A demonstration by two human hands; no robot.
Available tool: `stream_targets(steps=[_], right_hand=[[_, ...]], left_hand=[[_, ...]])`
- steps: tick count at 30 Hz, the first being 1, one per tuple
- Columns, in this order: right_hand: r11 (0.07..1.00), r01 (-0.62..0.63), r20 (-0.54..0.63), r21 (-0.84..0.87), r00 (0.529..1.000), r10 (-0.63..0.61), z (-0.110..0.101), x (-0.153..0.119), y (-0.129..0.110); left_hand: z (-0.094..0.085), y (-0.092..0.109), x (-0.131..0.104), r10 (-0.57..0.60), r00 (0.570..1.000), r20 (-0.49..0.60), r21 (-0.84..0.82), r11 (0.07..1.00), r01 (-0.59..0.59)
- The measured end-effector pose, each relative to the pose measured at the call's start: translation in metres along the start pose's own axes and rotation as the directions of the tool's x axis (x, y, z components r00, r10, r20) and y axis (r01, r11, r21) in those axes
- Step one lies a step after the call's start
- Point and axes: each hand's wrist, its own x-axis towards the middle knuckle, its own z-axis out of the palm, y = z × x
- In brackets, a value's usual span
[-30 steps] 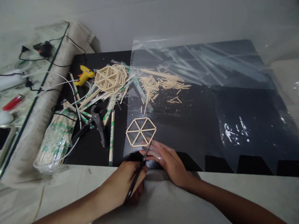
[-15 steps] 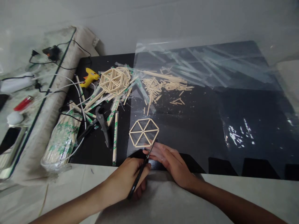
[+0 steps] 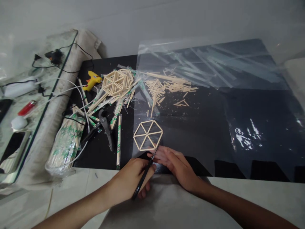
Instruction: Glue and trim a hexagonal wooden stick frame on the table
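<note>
My left hand (image 3: 137,173) is closed around the black handle of a slim knife-like tool (image 3: 142,182). Its thin metal tip reaches up to the lower right corner of a hexagonal stick frame (image 3: 147,134), which has spokes meeting at its middle. My right hand (image 3: 175,162) holds that frame by its lower edge, fingers reaching leftward partly behind it. Where its fingertips grip is partly hidden. Further back, a pile of similar stick frames (image 3: 118,82) rests beside a yellow glue gun (image 3: 92,80).
Cut sticks (image 3: 166,87) lie scattered on clear plastic sheeting over the black table (image 3: 202,127). Black-handled cutters (image 3: 106,128), a wrapped pair of chopsticks (image 3: 118,141) and a bag of chopsticks (image 3: 64,140) lie left. A red lighter (image 3: 27,107) and cables are on a glass-topped surface.
The whole view has shifted slightly. Both hands, the tool and the stick frame keep nearly the same positions relative to one another.
</note>
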Motion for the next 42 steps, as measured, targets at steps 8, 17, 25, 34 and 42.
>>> stream_targets(steps=[8,17,25,34,42], right_hand=[[1.000,-0.005,0.016,-0.030,1.000,0.006,0.002,-0.001,-0.002],[0.998,0.013,0.055,-0.068,0.998,-0.009,0.000,0.000,-0.003],[0.994,-0.016,0.116,-0.104,0.993,0.028,0.003,-0.001,-0.005],[0.994,-0.018,0.145,-0.104,0.989,0.033,0.003,-0.002,-0.006],[0.991,0.025,0.149,-0.132,0.989,-0.005,0.005,0.000,-0.008]], left_hand=[[0.000,-0.001,0.004,-0.010,1.000,0.009,-0.049,0.999,0.010],[0.003,0.004,0.007,-0.008,1.000,0.001,-0.019,1.000,0.008],[0.002,0.002,0.010,-0.012,1.000,-0.008,-0.074,0.997,0.011],[0.004,0.007,0.011,-0.009,1.000,-0.020,-0.061,0.998,0.007],[0.003,0.011,0.014,0.022,0.999,-0.027,-0.092,0.995,-0.025]])
